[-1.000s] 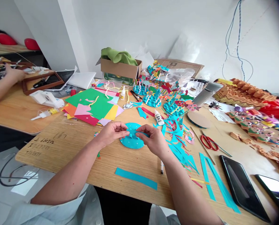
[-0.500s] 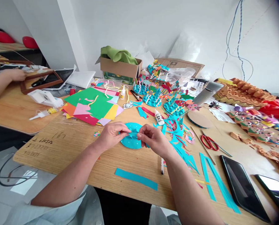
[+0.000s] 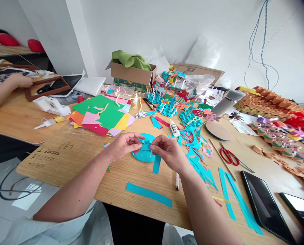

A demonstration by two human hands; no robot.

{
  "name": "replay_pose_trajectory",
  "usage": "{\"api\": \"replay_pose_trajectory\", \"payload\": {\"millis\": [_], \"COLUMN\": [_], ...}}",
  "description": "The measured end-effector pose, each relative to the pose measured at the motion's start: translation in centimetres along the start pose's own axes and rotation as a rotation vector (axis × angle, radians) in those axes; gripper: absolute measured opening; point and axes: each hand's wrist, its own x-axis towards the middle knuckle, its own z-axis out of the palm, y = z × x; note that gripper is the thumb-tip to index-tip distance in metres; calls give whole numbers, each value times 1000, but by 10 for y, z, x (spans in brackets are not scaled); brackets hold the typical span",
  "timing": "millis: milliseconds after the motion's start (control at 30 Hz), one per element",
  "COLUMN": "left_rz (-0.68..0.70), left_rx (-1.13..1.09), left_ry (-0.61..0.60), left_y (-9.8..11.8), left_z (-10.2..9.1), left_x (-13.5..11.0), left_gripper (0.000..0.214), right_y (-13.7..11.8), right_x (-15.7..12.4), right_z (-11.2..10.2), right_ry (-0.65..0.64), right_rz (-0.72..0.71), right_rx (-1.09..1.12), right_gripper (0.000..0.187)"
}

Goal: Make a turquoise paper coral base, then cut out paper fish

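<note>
Head view: I am pinching a turquoise paper strip (image 3: 156,164) in my nearly closed right hand (image 3: 168,153) while my left hand (image 3: 123,146) is gripping the edge of a dotted turquoise paper disc (image 3: 141,154) lying on the wooden table (image 3: 72,160).

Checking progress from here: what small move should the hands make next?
Probably press the narrow turquoise paper strip down onto the dotted turquoise paper disc, since its free end hangs past the disc's edge while the left hand and right hand work close together over the disc's middle.
</note>
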Motion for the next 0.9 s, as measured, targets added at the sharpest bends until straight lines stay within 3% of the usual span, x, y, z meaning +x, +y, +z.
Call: {"api": "replay_pose_trajectory", "payload": {"millis": [133,267,467,667,900], "left_rz": [-5,2,-6,2,109], "left_rx": [2,57,282,583,818], "left_ry": [10,17,47,152,279], "left_y": [-1,-4,-9,0,-10], "left_z": [-1,-3,-3,-5,-15], "left_x": [0,2,5,1,-33], "left_gripper": [35,31,28,30,25], "right_y": [5,10,0,-16,1], "right_x": [1,5,14,23,23], "right_z": [2,5,11,20,27], "right_ry": [16,15,2,-57,-21], "right_rz": [6,105,157,319,349], "right_rx": [-34,-103,-309,-263,-150], "right_gripper": [25,30,7,11,11]}}
